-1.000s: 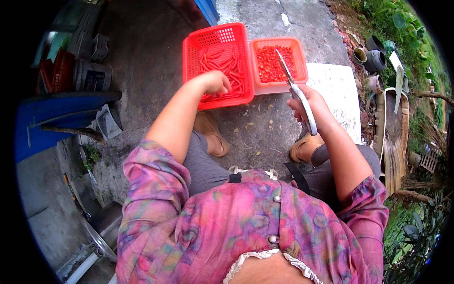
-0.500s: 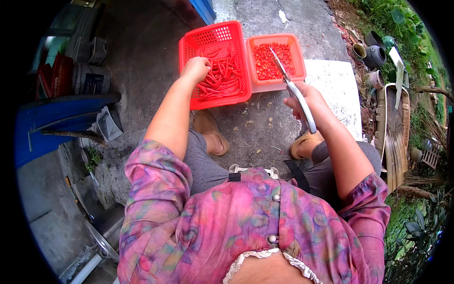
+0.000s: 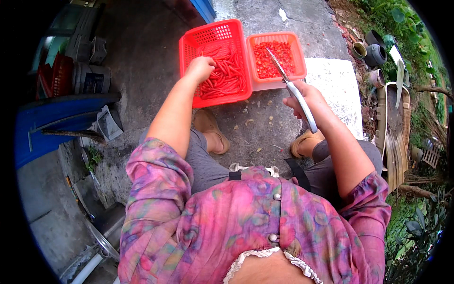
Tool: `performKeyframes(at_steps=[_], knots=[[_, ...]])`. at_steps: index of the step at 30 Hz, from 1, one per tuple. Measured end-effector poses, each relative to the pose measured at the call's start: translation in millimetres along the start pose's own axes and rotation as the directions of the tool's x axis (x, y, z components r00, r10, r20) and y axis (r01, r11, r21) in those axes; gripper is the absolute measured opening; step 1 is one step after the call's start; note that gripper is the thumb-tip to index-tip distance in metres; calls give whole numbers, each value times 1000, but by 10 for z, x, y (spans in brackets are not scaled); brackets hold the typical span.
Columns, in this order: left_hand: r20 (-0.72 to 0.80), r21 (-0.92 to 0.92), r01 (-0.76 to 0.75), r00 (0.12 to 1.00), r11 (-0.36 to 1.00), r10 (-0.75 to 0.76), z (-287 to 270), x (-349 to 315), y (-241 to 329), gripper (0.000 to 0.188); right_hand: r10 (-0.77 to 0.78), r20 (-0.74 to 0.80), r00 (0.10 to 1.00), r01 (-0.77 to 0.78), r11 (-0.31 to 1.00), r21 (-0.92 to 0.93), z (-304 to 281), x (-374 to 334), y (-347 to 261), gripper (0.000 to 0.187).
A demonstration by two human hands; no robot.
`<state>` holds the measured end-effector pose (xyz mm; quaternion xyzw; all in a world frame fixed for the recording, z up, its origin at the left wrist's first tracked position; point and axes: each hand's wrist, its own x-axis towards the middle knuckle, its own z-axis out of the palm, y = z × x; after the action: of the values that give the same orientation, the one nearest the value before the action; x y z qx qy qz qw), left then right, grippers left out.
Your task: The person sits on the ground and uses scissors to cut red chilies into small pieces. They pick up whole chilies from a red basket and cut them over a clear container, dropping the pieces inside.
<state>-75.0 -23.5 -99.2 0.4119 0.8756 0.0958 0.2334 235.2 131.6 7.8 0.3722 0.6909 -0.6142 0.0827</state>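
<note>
The long red chili peppers (image 3: 229,71) lay in a heap in the big red basket (image 3: 210,34), mostly toward its near and right edges. The left hand (image 3: 201,69) was over the left edge, fingers bent down at the peppers; I could not tell if they pinched one. The right hand (image 3: 308,102) was closed around the handles of the scissors (image 3: 286,79). The blades pointed over the cut peppers (image 3: 286,54), past the near edge of the small basket (image 3: 301,57).

The sharp tips could nick the left hand if both hands came close and one slipped. A bump on the small basket's near edge could spill red bits onto the ground (image 3: 253,125).

The gray bucket (image 3: 81,78) had a dark label, too small to read. I could read no other writing.
</note>
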Motion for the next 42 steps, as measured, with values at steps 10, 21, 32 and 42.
performKeyframes(at_steps=[10, 21, 32, 42], knots=[[149, 216, 165, 968, 962, -200, 306, -95, 130, 24, -11, 28, 1000, 12, 1000, -28, 22, 7, -24, 25], [73, 247, 123, 987, 961, -145, 523, -108, 304, 20, -12, 27, 1000, 14, 997, -74, 13, -7, -34, 25], [389, -764, 556, 801, 327, -455, 148, 100, -174, 14, -30, -1, 1000, 29, 996, -84, 6, 6, -19, 33], [-164, -75, 280, 943, 957, -289, 188, 86, -98, 23, -31, 6, 999, 32, 996, -85, 17, 5, -26, 30]])
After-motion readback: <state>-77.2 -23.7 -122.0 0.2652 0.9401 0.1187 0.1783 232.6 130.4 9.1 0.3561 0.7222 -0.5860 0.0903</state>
